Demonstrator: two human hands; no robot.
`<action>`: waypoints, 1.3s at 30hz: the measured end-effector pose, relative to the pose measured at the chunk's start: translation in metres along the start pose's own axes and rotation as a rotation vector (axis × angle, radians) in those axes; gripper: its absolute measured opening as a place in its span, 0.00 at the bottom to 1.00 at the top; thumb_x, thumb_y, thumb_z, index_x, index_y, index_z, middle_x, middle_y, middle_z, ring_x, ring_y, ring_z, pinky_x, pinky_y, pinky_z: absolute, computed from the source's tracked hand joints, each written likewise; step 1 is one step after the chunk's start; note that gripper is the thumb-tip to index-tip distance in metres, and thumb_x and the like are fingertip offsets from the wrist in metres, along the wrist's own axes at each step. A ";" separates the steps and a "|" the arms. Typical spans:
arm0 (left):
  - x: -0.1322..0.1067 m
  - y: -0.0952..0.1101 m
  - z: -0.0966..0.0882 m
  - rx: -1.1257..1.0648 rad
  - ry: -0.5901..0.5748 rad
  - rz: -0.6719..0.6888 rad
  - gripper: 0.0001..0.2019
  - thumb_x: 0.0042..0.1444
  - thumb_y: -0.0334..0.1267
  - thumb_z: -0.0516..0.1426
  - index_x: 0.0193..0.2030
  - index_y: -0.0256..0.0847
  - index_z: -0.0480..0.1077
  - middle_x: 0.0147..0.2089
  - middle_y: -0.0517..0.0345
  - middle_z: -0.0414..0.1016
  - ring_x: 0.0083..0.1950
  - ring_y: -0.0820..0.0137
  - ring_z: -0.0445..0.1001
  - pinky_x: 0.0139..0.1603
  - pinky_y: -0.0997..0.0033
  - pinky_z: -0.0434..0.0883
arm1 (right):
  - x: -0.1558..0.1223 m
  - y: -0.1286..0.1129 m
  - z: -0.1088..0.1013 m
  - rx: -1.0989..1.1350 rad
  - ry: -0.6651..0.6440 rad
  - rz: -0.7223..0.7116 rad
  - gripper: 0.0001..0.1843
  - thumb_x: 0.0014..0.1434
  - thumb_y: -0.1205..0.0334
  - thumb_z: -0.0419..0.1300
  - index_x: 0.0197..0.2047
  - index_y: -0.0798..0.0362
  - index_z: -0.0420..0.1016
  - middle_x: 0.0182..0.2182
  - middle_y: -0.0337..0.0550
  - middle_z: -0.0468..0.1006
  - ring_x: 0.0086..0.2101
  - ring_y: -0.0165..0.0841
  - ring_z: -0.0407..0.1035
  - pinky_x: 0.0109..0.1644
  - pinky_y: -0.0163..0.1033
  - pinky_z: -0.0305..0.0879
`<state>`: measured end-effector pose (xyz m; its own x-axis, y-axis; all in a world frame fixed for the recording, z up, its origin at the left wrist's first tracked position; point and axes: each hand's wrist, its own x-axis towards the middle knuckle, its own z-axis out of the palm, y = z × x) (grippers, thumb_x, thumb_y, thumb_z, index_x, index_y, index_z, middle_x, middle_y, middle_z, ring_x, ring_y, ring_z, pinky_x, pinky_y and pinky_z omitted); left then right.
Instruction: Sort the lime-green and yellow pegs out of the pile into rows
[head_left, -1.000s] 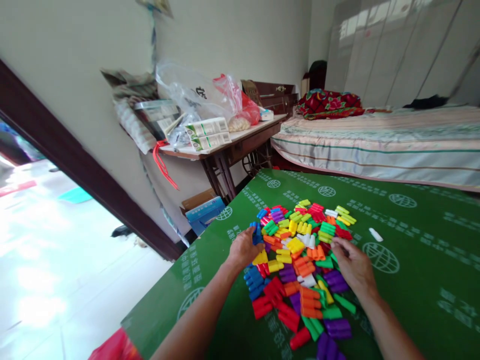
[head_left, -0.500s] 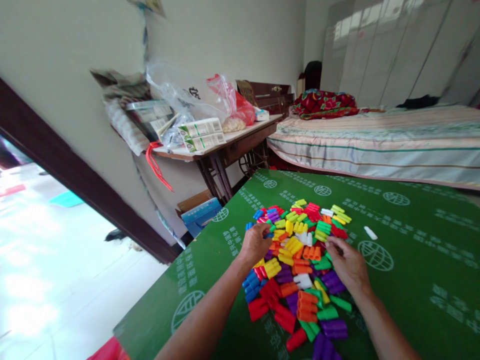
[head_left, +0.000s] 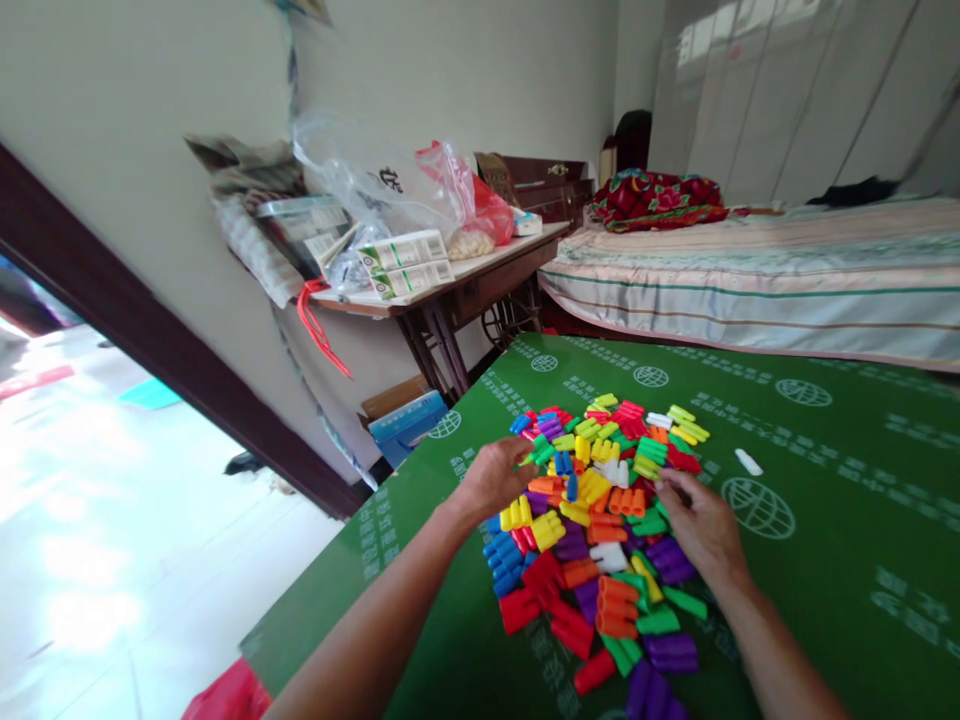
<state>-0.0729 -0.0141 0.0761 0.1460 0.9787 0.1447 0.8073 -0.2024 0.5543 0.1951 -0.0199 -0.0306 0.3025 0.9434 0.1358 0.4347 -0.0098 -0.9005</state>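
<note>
Short plastic connector pieces in many colours lie in a loose pile on the green tabletop (head_left: 322,600). At the pile's left side is my left hand (head_left: 491,480), its thumb and fingers apart beside green pieces (head_left: 541,452); no piece is clearly held. Blue pieces (head_left: 562,464) show just right of its fingertips. My right hand (head_left: 701,525) rests at the right side, fingers loosely curved and apart. Its fingertips are beside a yellow-green piece (head_left: 646,467), possibly touching it. Below the hands are red pieces (head_left: 543,575), orange pieces (head_left: 617,607) and purple pieces (head_left: 671,653).
One white piece (head_left: 748,461) lies apart, right of the pile. Behind stands a sewing-machine table (head_left: 480,285) with plastic bags and cartons (head_left: 405,262). A striped bed (head_left: 750,290) is at the back right. A blue box (head_left: 409,425) sits on the floor.
My left hand has drawn back slightly leftward and its fingers have spread, uncovering blue pieces. My right hand stays nearly in place. The camera view has shifted slightly.
</note>
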 end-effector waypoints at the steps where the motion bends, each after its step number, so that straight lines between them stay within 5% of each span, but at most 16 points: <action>1: -0.013 -0.005 -0.007 0.044 -0.029 -0.025 0.12 0.46 0.36 0.57 0.40 0.41 0.74 0.40 0.54 0.78 0.42 0.64 0.75 0.47 0.65 0.70 | 0.000 0.001 0.000 -0.006 0.000 -0.001 0.24 0.49 0.43 0.53 0.38 0.50 0.79 0.36 0.46 0.82 0.37 0.42 0.75 0.42 0.44 0.68; 4: -0.053 -0.016 -0.015 0.274 -0.235 -0.142 0.22 0.44 0.40 0.59 0.49 0.45 0.71 0.48 0.51 0.75 0.49 0.59 0.74 0.51 0.61 0.69 | 0.001 0.002 0.000 -0.025 0.017 -0.019 0.23 0.49 0.43 0.54 0.37 0.50 0.79 0.34 0.46 0.82 0.36 0.41 0.75 0.41 0.44 0.68; 7: -0.079 -0.019 -0.011 0.278 -0.303 -0.172 0.33 0.39 0.40 0.62 0.58 0.45 0.66 0.58 0.48 0.69 0.56 0.56 0.70 0.56 0.60 0.67 | 0.000 0.001 -0.001 -0.033 0.043 -0.041 0.22 0.49 0.43 0.54 0.36 0.50 0.79 0.32 0.45 0.82 0.34 0.41 0.75 0.39 0.43 0.69; 14: -0.093 -0.012 0.008 0.218 -0.262 -0.197 0.38 0.41 0.33 0.58 0.63 0.41 0.58 0.65 0.45 0.59 0.64 0.57 0.62 0.62 0.60 0.62 | -0.003 0.000 -0.002 -0.020 0.030 -0.052 0.22 0.48 0.44 0.55 0.36 0.50 0.80 0.33 0.46 0.82 0.33 0.40 0.75 0.39 0.42 0.69; 20: -0.101 -0.003 0.034 0.232 -0.095 -0.221 0.32 0.43 0.28 0.54 0.59 0.44 0.61 0.57 0.49 0.65 0.54 0.62 0.70 0.54 0.65 0.68 | -0.001 0.004 0.000 0.003 0.030 -0.041 0.23 0.48 0.43 0.54 0.36 0.50 0.79 0.32 0.45 0.82 0.34 0.40 0.75 0.40 0.43 0.69; 25: -0.099 -0.006 0.042 0.131 0.014 -0.142 0.26 0.44 0.25 0.50 0.52 0.44 0.67 0.54 0.52 0.67 0.50 0.65 0.71 0.51 0.66 0.70 | -0.001 0.003 0.002 0.010 -0.010 -0.033 0.23 0.50 0.43 0.53 0.38 0.50 0.79 0.35 0.45 0.82 0.36 0.40 0.74 0.43 0.44 0.68; 33: -0.084 -0.003 0.026 -0.092 0.136 0.007 0.14 0.49 0.27 0.50 0.36 0.43 0.75 0.38 0.55 0.75 0.40 0.68 0.74 0.42 0.68 0.72 | 0.000 0.002 0.003 0.002 -0.012 -0.028 0.22 0.51 0.44 0.53 0.39 0.49 0.78 0.36 0.43 0.81 0.35 0.39 0.74 0.41 0.43 0.68; 39: -0.032 0.021 0.031 -0.103 0.187 0.131 0.13 0.49 0.26 0.51 0.37 0.42 0.75 0.39 0.56 0.76 0.42 0.69 0.73 0.46 0.68 0.72 | 0.001 0.006 0.005 0.034 -0.033 -0.042 0.22 0.52 0.44 0.53 0.41 0.49 0.77 0.37 0.44 0.81 0.37 0.40 0.74 0.45 0.44 0.67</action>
<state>-0.0429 -0.0490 0.0573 0.1293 0.9223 0.3643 0.7245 -0.3387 0.6003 0.1938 -0.0178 -0.0380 0.2561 0.9533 0.1602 0.4174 0.0405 -0.9078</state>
